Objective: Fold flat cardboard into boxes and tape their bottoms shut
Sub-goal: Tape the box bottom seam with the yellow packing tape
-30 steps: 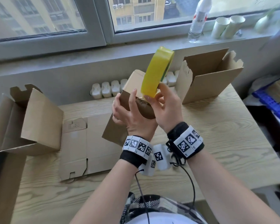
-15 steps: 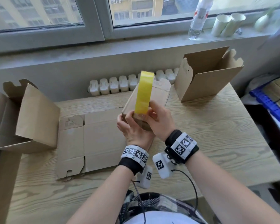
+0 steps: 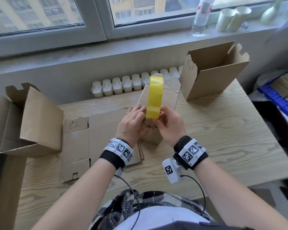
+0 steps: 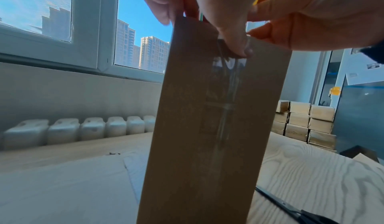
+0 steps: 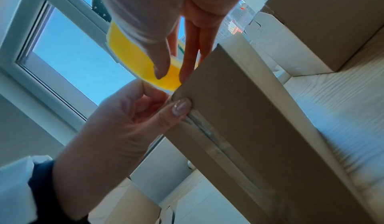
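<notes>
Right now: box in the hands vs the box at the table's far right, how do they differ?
The held box is gripped by the left hand, and the right hand holds the tape roll against it; the far-right box stands untouched on the table. The held box shows a taped seam; the far-right box shows open top flaps. Both are plain brown cardboard.

Bright window daylight, backlit wrist views, edge distortion

Box (image 3: 158, 103) and yellow tape roll (image 3: 154, 97) now lower, roll upright, edge-on.
</notes>
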{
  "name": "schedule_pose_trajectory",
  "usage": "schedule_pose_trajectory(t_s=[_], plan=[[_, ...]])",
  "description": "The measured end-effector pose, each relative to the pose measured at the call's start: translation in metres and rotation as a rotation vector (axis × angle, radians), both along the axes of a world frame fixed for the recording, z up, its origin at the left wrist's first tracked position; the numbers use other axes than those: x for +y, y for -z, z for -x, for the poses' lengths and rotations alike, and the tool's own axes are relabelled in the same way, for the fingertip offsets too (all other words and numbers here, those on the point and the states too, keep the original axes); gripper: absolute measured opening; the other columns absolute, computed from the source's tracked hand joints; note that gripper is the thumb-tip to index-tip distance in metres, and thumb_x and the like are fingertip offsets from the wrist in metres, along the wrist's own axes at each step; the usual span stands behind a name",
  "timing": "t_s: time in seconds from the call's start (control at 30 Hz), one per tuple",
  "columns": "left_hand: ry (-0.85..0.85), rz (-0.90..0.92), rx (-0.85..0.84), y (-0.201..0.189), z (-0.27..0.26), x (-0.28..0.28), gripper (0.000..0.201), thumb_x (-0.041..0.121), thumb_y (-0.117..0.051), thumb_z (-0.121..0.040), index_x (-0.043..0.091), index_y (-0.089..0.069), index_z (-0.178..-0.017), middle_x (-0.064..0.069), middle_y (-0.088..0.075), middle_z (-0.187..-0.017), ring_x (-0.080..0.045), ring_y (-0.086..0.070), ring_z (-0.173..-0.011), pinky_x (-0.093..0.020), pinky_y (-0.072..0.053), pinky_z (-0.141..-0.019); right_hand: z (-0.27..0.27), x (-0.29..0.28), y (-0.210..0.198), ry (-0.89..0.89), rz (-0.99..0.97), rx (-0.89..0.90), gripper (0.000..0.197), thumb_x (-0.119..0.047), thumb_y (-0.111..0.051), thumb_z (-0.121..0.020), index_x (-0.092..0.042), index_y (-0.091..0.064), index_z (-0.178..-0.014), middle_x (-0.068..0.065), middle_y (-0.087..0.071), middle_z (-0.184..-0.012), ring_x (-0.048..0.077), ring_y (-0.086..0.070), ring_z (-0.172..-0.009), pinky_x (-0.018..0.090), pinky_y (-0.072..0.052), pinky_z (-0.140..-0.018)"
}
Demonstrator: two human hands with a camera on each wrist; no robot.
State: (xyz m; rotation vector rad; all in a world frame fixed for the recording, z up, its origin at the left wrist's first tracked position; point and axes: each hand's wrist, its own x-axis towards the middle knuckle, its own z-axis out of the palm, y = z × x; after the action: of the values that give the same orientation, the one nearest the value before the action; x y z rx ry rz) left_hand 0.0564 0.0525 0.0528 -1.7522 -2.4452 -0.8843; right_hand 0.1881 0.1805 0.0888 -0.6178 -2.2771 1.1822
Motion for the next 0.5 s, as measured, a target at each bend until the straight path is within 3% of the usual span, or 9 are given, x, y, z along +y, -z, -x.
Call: schedule_pose_trajectory(t_s=[0.07, 0.13, 0.2, 0.27, 0.33, 0.4, 0.5], plan=[[0.003, 0.019, 0.009, -0.006, 0.003, 0.004, 0.043, 0.032, -0.080, -0.076, 0.003, -0.064, -0.104, -0.013, -0.062, -0.131, -0.030, -0.048, -0.134, -0.050, -0.037, -0.112, 0.000, 0.001, 0.002, 0.025, -0.021, -0.003, 0.026, -0.005, -0.073, -0.079, -0.018, -0.061, -0.098, -0.007, -0.062, -0.078, 0.002, -0.059, -0.071, 0.019, -0.049, -0.068], [-0.024, 0.012, 0.002, -0.021, 0.005, 0.009, 0.054, 0.052, -0.071, -0.073, 0.006, -0.066, -0.101, -0.010, -0.070, -0.117, -0.028, -0.061, -0.120, -0.047, -0.045, -0.105, 0.001, 0.002, 0.003, 0.018, -0.046, 0.005, 0.026, -0.009, -0.073, -0.080, -0.014, -0.062, -0.102, 0.002, -0.063, -0.087, 0.018, -0.061, -0.081, 0.038, -0.053, -0.072], [-0.042, -0.007, -0.144, -0.036, 0.010, 0.014, 0.060, 0.062, -0.066, -0.068, 0.010, -0.067, -0.099, -0.003, -0.071, -0.098, -0.023, -0.067, -0.094, -0.041, -0.054, -0.086, 0.001, 0.005, 0.003, -0.003, -0.069, 0.002, 0.027, -0.009, -0.072, -0.081, -0.012, -0.062, -0.106, 0.004, -0.061, -0.091, 0.023, -0.059, -0.087, 0.045, -0.053, -0.075], [-0.017, -0.054, -0.378, -0.041, 0.017, 0.018, 0.057, 0.058, -0.075, -0.064, 0.016, -0.066, -0.100, 0.001, -0.070, -0.091, -0.020, -0.066, -0.084, -0.044, -0.055, -0.076, 0.002, 0.009, 0.001, -0.036, -0.114, -0.023, 0.028, -0.010, -0.070, -0.083, -0.011, -0.062, -0.109, 0.001, -0.059, -0.094, 0.020, -0.056, -0.091, 0.044, -0.052, -0.078], [0.004, -0.126, -0.626, -0.042, 0.022, 0.022, 0.059, 0.048, -0.087, -0.059, 0.020, -0.061, -0.104, -0.001, -0.069, -0.105, -0.021, -0.067, -0.098, -0.049, -0.054, -0.086, 0.005, 0.014, 0.000, -0.055, -0.128, -0.046, 0.030, -0.014, -0.071, -0.082, -0.012, -0.061, -0.110, 0.001, -0.059, -0.097, 0.020, -0.055, -0.094, 0.043, -0.052, -0.080], [0.050, -0.174, -0.778, -0.045, 0.023, 0.026, 0.066, 0.040, -0.092, -0.059, 0.025, -0.056, -0.112, 0.000, -0.056, -0.134, -0.022, -0.060, -0.121, -0.051, -0.049, -0.100, 0.007, 0.017, -0.001, -0.056, -0.129, -0.062, 0.033, -0.016, -0.073, -0.081, -0.013, -0.060, -0.111, 0.003, -0.060, -0.100, 0.021, -0.055, -0.097, 0.043, -0.052, -0.082], [0.130, -0.115, -0.691, -0.049, 0.024, 0.031, 0.061, 0.043, -0.086, -0.065, 0.041, -0.061, -0.121, 0.013, -0.039, -0.152, -0.013, -0.041, -0.139, -0.050, -0.040, -0.110, 0.009, 0.016, -0.001, -0.031, -0.165, -0.073, 0.035, -0.009, -0.073, -0.079, -0.013, -0.058, -0.110, 0.002, -0.058, -0.101, 0.021, -0.056, -0.092, 0.042, -0.052, -0.081]])
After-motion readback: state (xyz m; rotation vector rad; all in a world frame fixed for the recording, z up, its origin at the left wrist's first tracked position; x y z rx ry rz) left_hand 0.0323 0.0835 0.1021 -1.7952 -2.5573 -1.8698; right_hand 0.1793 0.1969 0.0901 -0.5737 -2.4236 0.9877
